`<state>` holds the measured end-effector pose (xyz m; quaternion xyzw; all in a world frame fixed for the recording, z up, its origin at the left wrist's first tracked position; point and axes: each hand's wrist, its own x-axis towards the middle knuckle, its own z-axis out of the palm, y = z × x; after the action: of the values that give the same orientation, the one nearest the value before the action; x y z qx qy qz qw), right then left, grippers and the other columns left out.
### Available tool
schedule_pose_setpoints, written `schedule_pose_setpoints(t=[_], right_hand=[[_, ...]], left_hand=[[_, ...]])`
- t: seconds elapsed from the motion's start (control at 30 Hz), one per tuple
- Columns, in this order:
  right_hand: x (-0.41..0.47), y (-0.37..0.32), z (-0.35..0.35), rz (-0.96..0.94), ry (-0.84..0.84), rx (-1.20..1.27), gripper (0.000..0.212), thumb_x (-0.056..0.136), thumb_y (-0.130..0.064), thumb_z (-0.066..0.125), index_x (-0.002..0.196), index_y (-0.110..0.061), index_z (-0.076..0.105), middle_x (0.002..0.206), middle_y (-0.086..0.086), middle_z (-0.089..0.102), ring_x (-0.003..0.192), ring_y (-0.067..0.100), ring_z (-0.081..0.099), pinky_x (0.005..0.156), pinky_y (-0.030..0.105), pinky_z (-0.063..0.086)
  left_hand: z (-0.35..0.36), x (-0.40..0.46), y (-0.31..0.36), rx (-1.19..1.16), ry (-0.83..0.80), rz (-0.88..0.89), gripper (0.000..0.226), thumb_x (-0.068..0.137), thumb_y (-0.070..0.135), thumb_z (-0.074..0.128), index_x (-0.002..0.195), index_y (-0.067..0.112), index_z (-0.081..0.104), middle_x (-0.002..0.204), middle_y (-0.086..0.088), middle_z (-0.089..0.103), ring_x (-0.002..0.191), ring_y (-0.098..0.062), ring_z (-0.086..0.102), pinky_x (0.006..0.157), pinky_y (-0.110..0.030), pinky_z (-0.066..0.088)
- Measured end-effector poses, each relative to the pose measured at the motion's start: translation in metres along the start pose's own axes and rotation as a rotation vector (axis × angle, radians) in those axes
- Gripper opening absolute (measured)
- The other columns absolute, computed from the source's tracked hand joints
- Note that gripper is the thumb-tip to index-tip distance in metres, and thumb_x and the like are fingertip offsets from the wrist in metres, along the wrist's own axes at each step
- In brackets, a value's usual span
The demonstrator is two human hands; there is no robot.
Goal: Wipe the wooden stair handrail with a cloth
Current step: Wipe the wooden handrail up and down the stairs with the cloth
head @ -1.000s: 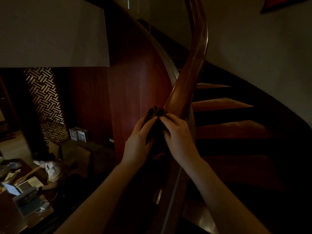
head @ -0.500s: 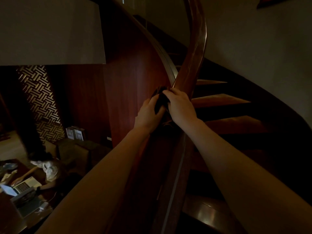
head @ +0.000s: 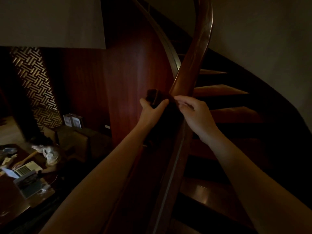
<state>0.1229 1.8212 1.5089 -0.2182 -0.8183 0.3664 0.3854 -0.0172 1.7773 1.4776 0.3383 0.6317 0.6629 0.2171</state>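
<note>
A dim stairwell, seen from above, is filling the view. A curved wooden handrail (head: 190, 65) is sweeping from the bottom centre up toward the top right, catching a faint reddish shine. Two bare arms are reaching forward to it.

A dark cloth (head: 156, 97) is lying bunched on the rail, about halfway up the view, and draping down the rail's near side into shadow — its lower edge is too dark to trace. The left hand (head: 152, 110) is gripping the cloth from the left, thumb and fingers curling round its upper fold. The right hand (head: 195, 112) is sitting just to the right, on the rail, its fingertips (head: 179, 100) curling in and pinching the cloth's right edge. The two hands are nearly touching, with the cloth between them.

To the right of the rail, wooden steps (head: 219, 90) are fanning upward along a pale curved wall (head: 261, 39). To the left, a tall red-brown wood panel (head: 126, 81) is standing beside a patterned lattice screen (head: 35, 81).

Far below, at the lower left, a person (head: 49, 152) is sitting at a table (head: 10, 200) with an open laptop (head: 18, 171) glowing — details there are small and blurred.
</note>
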Motion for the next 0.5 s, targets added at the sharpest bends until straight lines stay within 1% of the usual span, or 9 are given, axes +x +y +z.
schedule_pose_setpoints(t=[0.07,0.13,0.17,0.2,0.23,0.3,0.37,0.43,0.5], right_hand=[[-0.002,0.006,-0.004,-0.007,0.136,-0.027,0.035,0.097,-0.008,0.042,0.127,-0.017,0.058,0.123,-0.006,0.060,0.113,0.002,0.054,0.094,0.014,0.044],[-0.002,0.012,-0.007,0.001,0.195,-0.071,0.036,0.098,-0.007,0.041,0.126,-0.018,0.058,0.102,-0.010,0.063,0.089,0.013,0.063,0.076,0.022,0.052],[-0.001,0.015,-0.007,-0.007,0.205,-0.098,0.036,0.098,-0.007,0.040,0.127,-0.017,0.058,0.097,-0.008,0.063,0.080,0.016,0.063,0.068,0.024,0.052],[0.001,0.017,-0.006,-0.030,0.208,-0.132,0.036,0.097,-0.005,0.040,0.128,-0.015,0.058,0.102,-0.003,0.064,0.082,0.014,0.063,0.069,0.024,0.052],[0.003,0.019,-0.003,-0.063,0.208,-0.174,0.036,0.097,-0.004,0.041,0.128,-0.012,0.057,0.113,0.002,0.063,0.095,0.015,0.062,0.081,0.023,0.052],[0.008,0.022,0.006,-0.130,0.195,-0.265,0.036,0.096,-0.001,0.043,0.128,-0.009,0.056,0.130,0.005,0.056,0.122,0.015,0.051,0.102,0.021,0.039],[0.013,0.025,0.019,-0.178,0.176,-0.346,0.037,0.095,-0.001,0.043,0.130,-0.008,0.054,0.137,0.006,0.052,0.131,0.014,0.042,0.109,0.021,0.029],[0.016,0.024,0.030,-0.181,0.142,-0.422,0.039,0.096,-0.003,0.041,0.133,-0.007,0.050,0.140,0.007,0.048,0.136,0.017,0.036,0.114,0.031,0.028],[0.018,0.024,0.042,-0.151,0.081,-0.525,0.041,0.097,-0.004,0.039,0.137,-0.006,0.045,0.144,0.009,0.044,0.139,0.020,0.031,0.116,0.036,0.024]], left_hand=[[0.006,0.015,0.008,-0.014,0.005,0.052,0.066,0.088,0.034,0.059,0.135,0.028,0.012,0.107,0.000,0.048,0.087,-0.018,0.061,0.068,-0.030,0.054],[0.010,0.035,0.016,-0.021,-0.037,0.077,0.072,0.090,0.033,0.054,0.144,0.034,0.006,0.116,0.000,0.045,0.088,-0.018,0.059,0.071,-0.032,0.054],[0.011,0.044,0.020,-0.030,-0.052,0.081,0.069,0.092,0.032,0.052,0.146,0.032,0.009,0.121,-0.002,0.043,0.087,-0.014,0.056,0.068,-0.027,0.051],[0.011,0.051,0.021,-0.048,-0.066,0.068,0.063,0.093,0.031,0.049,0.147,0.029,0.016,0.125,-0.003,0.041,0.086,-0.010,0.053,0.065,-0.023,0.047],[0.010,0.057,0.020,-0.068,-0.082,0.043,0.057,0.094,0.030,0.047,0.145,0.025,0.023,0.129,-0.004,0.042,0.086,-0.008,0.052,0.063,-0.020,0.044],[0.004,0.059,0.012,-0.079,-0.099,0.005,0.049,0.095,0.030,0.045,0.141,0.020,0.032,0.133,-0.006,0.044,0.095,-0.011,0.052,0.065,-0.018,0.044],[-0.005,0.044,0.000,-0.025,-0.106,-0.020,0.047,0.098,0.030,0.040,0.142,0.018,0.031,0.131,-0.006,0.044,0.105,-0.012,0.047,0.070,-0.014,0.043],[-0.016,0.018,-0.015,0.005,-0.106,-0.037,0.045,0.100,0.027,0.034,0.143,0.014,0.030,0.132,-0.003,0.044,0.109,-0.009,0.043,0.075,-0.006,0.041],[-0.032,-0.013,-0.032,-0.018,-0.111,-0.019,0.042,0.100,0.020,0.033,0.141,0.012,0.032,0.122,0.004,0.049,0.100,0.000,0.047,0.067,0.001,0.041]])
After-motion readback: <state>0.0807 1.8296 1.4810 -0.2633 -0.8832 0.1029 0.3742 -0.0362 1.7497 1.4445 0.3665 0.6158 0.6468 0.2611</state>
